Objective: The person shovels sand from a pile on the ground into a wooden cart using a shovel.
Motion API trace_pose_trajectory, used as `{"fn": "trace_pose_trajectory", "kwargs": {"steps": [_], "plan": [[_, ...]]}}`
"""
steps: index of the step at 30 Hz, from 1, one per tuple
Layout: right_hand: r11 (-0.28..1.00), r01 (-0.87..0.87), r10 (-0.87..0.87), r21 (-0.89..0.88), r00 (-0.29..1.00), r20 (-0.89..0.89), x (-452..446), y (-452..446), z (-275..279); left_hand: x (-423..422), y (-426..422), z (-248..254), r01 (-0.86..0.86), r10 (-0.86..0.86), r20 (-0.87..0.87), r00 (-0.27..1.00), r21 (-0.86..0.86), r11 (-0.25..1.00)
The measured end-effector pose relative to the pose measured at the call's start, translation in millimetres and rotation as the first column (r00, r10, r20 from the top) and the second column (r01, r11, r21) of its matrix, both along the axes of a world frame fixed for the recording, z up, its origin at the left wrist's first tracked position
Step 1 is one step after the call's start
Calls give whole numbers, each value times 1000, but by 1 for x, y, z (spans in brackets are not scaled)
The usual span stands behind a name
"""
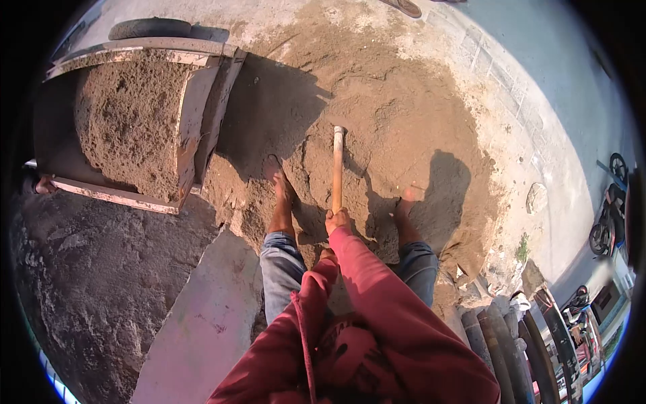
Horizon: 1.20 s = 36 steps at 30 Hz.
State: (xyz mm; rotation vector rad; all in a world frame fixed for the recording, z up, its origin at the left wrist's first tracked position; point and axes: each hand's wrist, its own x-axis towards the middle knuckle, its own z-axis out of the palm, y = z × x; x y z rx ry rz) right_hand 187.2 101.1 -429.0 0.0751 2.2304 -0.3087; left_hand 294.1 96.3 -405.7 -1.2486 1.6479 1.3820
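My right hand (338,220) is closed around the wooden handle of what looks like a hoe (338,168). The handle points away from me over the sand (383,101). A pale collar shows at its far end, and any blade is hidden. Nearer my body, my left hand (328,254) is closed at the lower part of the handle, partly covered by the red sleeves. My bare feet stand apart in the sand on either side of the hoe.
At the upper left stands a wooden box cart (195,128) holding sand, with a tyre (149,27) beyond it. A pale slab (202,323) lies at lower left. Long dark pieces (498,343) lie at lower right. Farther right is a motorbike (609,209).
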Motion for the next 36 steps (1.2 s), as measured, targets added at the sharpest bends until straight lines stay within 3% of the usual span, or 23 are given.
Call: {"fn": "trace_pose_trajectory", "kwargs": {"steps": [2,3,4,6,7,9,12,13,14,15,16,17,18,19,21,22,23,24,26,28,32,35,36], "plan": [[964,258,-267,68,931,249,-9,6,-13,3,18,32,-86,90,-25,996,127,988],[839,534,-479,103,637,603,-58,1,33,-31,-4,72,-166,154,65,986,267,949],[563,820,-548,108,271,791,-70,23,42,-70,-29,118,-253,198,176,964,383,889],[702,711,-567,38,525,635,-98,-4,112,-123,-66,200,-356,228,307,924,472,807],[710,703,-559,34,535,633,-97,-1,128,-134,-78,235,-376,242,320,916,475,796],[442,889,-632,122,212,745,-106,3,150,-130,-95,263,-300,145,325,935,499,813],[201,964,-706,176,18,708,-113,1,161,-82,-148,325,-101,-44,206,977,641,761],[116,986,-803,122,20,596,-117,-12,172,-73,-182,345,-136,7,210,978,607,783],[48,998,-808,45,13,589,-120,-13,171,-67,-219,368,92,-181,86,980,608,789],[-48,991,-924,128,-92,370,-130,-25,161,-63,-258,390,323,-373,-34,927,575,751],[-18,992,-917,123,-65,394,-124,-50,163,-68,-299,426,519,-536,-96,839,439,733],[-23,999,-897,-49,1,442,-109,-70,169,-33,-325,418,712,-661,-384,645,-12,702],[-35,976,-881,-216,72,468,-91,-80,180,-1,-350,413,743,-714,-288,638,-12,669],[-141,970,-852,-198,-17,523,-83,-112,195,-2,-389,439,770,-758,-190,624,-14,638],[-203,970,-807,-131,-90,584,-57,-200,245,28,-466,493,796,-821,29,571,-263,544],[-219,964,-590,-149,-9,807,-34,-242,274,38,-507,537,794,-767,267,583,-386,469],[-218,974,-552,-63,-69,831,-22,-302,350,68,-553,561,746,-643,413,645,-525,410],[-175,984,-383,-15,-54,922,-3,-342,381,94,-596,593,732,-578,516,633,-641,230],[-43,999,-129,-2,-3,992,14,-405,471,157,-667,635,716,-189,697,692,-695,63],[-37,999,13,-3,4,1000,17,-437,537,187,-693,665,672,121,678,725,-735,95],[-94,975,71,-202,209,975,-38,-399,584,161,-650,645,398,151,391,908,-917,-16],[-38,901,-77,-433,430,900,-122,-318,560,85,-534,590,198,121,200,972,-980,29],[11,907,-166,-420,416,894,-156,-288,541,64,-490,562,143,50,143,988,-990,16]]}}
